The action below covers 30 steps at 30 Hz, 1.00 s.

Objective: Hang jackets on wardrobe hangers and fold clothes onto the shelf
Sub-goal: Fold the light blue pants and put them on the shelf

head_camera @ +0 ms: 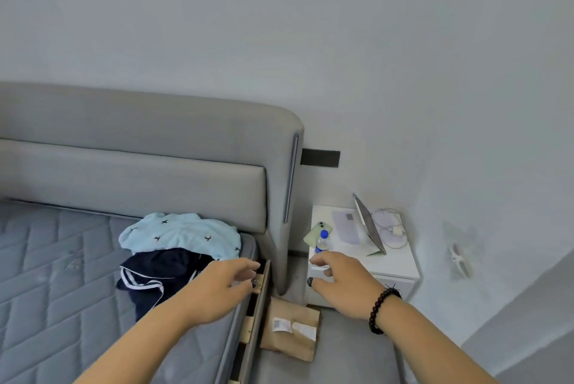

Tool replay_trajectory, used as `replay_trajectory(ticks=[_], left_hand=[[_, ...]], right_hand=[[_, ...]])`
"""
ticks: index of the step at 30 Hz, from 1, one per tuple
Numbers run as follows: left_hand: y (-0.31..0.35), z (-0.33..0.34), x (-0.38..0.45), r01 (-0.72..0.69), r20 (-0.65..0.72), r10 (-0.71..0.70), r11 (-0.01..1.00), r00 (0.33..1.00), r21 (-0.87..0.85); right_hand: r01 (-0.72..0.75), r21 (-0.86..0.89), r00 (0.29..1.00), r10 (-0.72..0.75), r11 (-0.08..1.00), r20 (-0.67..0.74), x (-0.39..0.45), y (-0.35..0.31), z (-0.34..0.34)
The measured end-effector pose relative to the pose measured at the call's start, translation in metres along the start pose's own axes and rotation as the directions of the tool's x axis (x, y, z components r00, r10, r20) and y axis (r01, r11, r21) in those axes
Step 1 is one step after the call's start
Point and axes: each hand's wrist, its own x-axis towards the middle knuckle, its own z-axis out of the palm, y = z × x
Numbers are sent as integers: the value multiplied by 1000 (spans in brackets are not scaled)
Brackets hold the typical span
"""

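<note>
On mattress (46, 275): light blue top (180, 233) piled over navy shorts (155, 275). Left hand (217, 287), right hand (344, 281) held relaxed, fingers loose, nothing gripped.

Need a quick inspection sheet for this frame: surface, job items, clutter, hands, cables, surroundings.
Surface: bare grey quilted mattress.
Job's things: light blue patterned garment heaped over dark navy white-striped garment, near the mattress corner.
Clutter: brown paper parcel on the floor; green phone, blue-capped bottle, propped tablet on white nightstand.
Hands: left hand and right hand open, empty.
Cables: white charger cord.
Surroundings: grey padded headboard, white wall.
</note>
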Motion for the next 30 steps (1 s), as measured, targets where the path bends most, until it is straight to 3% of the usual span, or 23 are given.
replay_trajectory(ticks=[11,20,24,30], left_hand=[[-95,-60,96,105,-8,-107,984,994,-142],[-181,-94,236,231,44,-227,955,973,-186],[-238,-91,291,346,76,-338,906,938,-244],[-330,-58,352,543,80,-565,730,821,-415]], right_hand=[[-4,-96,991,17,995,136,152,-40,36],[6,-110,971,21,994,240,347,-31,65],[-24,-121,945,62,992,321,424,-17,103],[-70,-120,894,115,990,433,508,11,178]])
